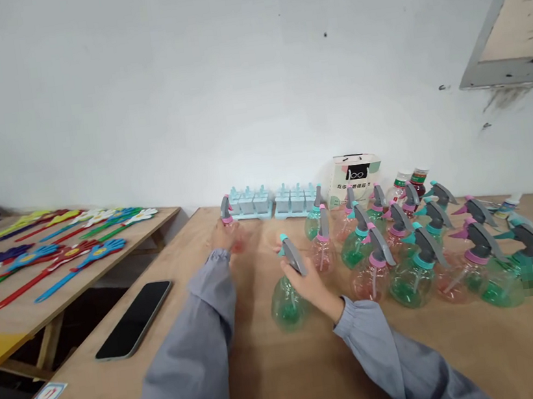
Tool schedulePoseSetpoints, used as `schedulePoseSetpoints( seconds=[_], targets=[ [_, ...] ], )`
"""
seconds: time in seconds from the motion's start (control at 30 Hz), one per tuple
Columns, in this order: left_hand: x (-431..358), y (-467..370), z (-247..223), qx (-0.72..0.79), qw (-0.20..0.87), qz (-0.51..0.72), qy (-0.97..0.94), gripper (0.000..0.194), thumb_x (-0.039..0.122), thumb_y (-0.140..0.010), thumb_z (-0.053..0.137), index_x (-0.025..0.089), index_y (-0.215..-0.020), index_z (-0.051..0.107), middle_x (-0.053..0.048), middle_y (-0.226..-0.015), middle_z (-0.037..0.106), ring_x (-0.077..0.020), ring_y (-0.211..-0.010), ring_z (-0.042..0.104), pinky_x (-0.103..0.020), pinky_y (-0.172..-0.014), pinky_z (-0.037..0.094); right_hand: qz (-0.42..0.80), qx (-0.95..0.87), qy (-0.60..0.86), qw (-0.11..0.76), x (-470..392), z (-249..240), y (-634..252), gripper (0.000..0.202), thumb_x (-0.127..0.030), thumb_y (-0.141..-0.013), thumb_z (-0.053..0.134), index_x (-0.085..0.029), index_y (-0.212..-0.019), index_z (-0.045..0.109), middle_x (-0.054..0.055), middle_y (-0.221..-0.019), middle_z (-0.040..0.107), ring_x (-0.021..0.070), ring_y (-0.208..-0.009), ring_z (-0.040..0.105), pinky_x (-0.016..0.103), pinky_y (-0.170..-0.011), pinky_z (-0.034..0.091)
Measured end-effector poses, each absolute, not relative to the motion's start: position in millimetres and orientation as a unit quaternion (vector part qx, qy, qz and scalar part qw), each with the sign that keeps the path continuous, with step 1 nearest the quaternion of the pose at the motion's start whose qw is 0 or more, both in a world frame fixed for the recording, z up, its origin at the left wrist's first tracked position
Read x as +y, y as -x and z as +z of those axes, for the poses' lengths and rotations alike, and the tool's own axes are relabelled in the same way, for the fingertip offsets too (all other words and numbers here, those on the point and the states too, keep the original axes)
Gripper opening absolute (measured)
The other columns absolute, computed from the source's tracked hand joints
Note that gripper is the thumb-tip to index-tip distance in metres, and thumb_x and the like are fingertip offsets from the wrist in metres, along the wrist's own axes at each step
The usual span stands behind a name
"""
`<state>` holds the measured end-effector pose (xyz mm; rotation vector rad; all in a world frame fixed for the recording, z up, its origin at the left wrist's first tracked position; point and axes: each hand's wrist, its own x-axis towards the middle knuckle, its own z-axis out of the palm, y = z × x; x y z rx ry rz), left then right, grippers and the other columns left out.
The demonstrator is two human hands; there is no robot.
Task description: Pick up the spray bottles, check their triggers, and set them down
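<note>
My left hand (225, 236) is closed around a pink spray bottle (237, 237) with a grey trigger head, on the left side of the table near the back. Closer to me, my right hand (307, 282) grips the neck and grey trigger of a green spray bottle (288, 306), which leans slightly. Some fingers of both hands are hidden. To the right of my right hand, several more spray bottles stand in rows, among them a pink one (369, 279) and a green one (411, 283).
Behind stand pale blue ice-pop moulds (253, 202) and a printed box (353, 181). A black phone (135, 320) lies at the left of the wooden table (270, 375). Colourful hand-shaped clappers (74, 251) cover a second table. Small labelled bottles (420, 180) stand near the wall.
</note>
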<state>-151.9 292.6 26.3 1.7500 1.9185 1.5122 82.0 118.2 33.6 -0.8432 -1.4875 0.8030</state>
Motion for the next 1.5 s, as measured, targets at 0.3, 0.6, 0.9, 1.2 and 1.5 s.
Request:
schedulePoseSetpoints(
  seconds=[0.3,0.6,0.9,1.2,1.5],
  targets=[
    [186.2,143.7,-14.7,0.649,0.008,0.491,-0.581,0.037,0.057,-0.087,0.056,0.022,-0.101,0.057,-0.013,-0.101,0.064,-0.0356,-0.107,0.064,-0.053,-0.095,0.048,0.498,-0.549,0.336,0.581,120.6,59.7,-92.5,0.03,-0.046,-0.073,0.07,-0.025,-0.094,0.074,0.005,-0.108,0.078,0.0264,-0.114,0.068,0.047,-0.102,0.051],
    [167.8,140.6,-41.6,0.585,0.037,0.581,-0.566,0.073,0.056,-0.067,0.079,0.021,-0.124,0.049,-0.012,-0.113,0.06,-0.0321,-0.108,0.064,-0.052,-0.097,0.054,0.543,-0.534,0.326,0.56,110.4,72.2,-92.8,0.042,-0.044,-0.068,0.072,-0.025,-0.106,0.073,0.006,-0.102,0.079,0.0259,-0.104,0.071,0.043,-0.093,0.056],
    [171.2,148.5,-45.6,0.567,0.083,0.583,-0.576,0.076,0.056,-0.066,0.079,0.022,-0.126,0.049,-0.013,-0.116,0.062,-0.0316,-0.109,0.065,-0.054,-0.096,0.055,0.54,-0.566,0.315,0.538,105.9,83.1,-91.3,0.036,-0.045,-0.064,0.06,-0.025,-0.093,0.071,0.004,-0.084,0.075,0.0257,-0.095,0.07,0.042,-0.088,0.055],
    [171.3,145.9,-47.4,0.54,0.094,0.616,-0.566,0.078,0.05,-0.064,0.084,0.021,-0.128,0.049,-0.01,-0.114,0.061,-0.0277,-0.106,0.065,-0.048,-0.099,0.052,0.574,-0.521,0.307,0.552,110.9,79.8,-96.7,0.011,-0.033,-0.053,0.054,-0.024,-0.056,0.058,0.003,-0.066,0.068,0.0233,-0.081,0.066,0.034,-0.076,0.05],
    [171.8,146.4,-46.5,0.539,0.084,0.616,-0.569,0.075,0.051,-0.064,0.083,0.021,-0.125,0.05,-0.011,-0.114,0.061,-0.0286,-0.106,0.064,-0.052,-0.098,0.052,0.569,-0.498,0.297,0.583,109.1,85.5,-96.3,0.008,-0.031,-0.051,0.055,-0.025,-0.055,0.058,0.002,-0.064,0.068,0.0237,-0.082,0.066,0.036,-0.079,0.05]
  ],
)
